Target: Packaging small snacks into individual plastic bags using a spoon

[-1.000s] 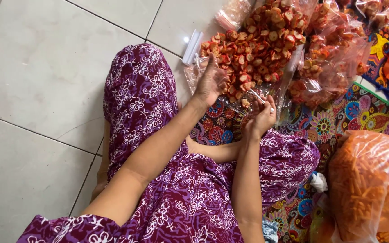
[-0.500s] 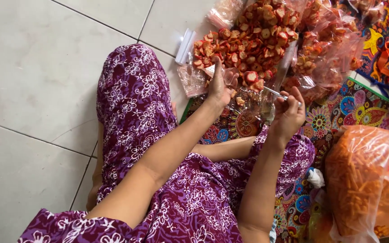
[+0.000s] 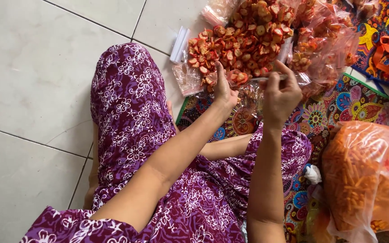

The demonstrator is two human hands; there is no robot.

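I sit on the floor in a purple flowered garment. A small clear plastic bag [image 3: 253, 92] with a few red-and-tan snack slices hangs between my hands. My left hand [image 3: 225, 90] pinches its left top edge. At its right top edge my right hand [image 3: 281, 94] is closed on the plastic. Just beyond the hands lies a big open clear bag with a heap of round red-rimmed snack slices [image 3: 244, 38].
More filled clear snack bags [image 3: 327, 49] lie at the far right. A large bag of orange stick snacks [image 3: 365, 180] stands at my right. A colourful patterned mat [image 3: 338, 108] covers the floor there; pale tiles [image 3: 32, 81] lie to the left.
Both hands have risen with the small bag, from low near my knee to just under the heap. The right hand climbed most and now holds the bag's top edge level.
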